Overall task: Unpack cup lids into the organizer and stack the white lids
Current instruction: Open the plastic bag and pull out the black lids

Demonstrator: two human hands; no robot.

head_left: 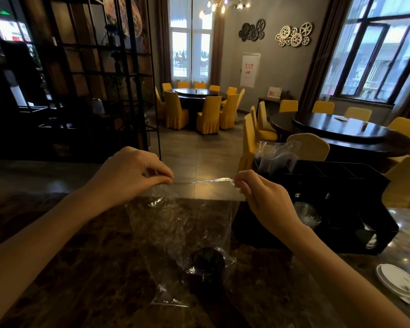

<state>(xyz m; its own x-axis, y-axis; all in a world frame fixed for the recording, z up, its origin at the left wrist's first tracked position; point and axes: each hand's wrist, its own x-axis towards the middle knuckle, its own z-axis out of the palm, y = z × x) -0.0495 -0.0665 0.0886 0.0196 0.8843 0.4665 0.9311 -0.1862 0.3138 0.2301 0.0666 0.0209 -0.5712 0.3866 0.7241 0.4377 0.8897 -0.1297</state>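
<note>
A clear plastic bag [187, 228] hangs over the dark marble counter [57, 268], stretched by its top edge between both hands. My left hand [133, 176] pinches the bag's left top corner. My right hand [258, 195] pinches the right top corner. A small stack of black lids [207, 263] sits low inside the bag. To the right stands the black organizer [355, 209], with clear lids [305, 213] in a front compartment. White lids [399, 285] lie in a loose overlapping pile at the counter's right edge.
Another clear plastic bag [277, 155] sticks up from the organizer's back left compartment. Beyond the counter are round dark tables with yellow chairs [208, 114] and a black metal shelf [92, 74] at the left.
</note>
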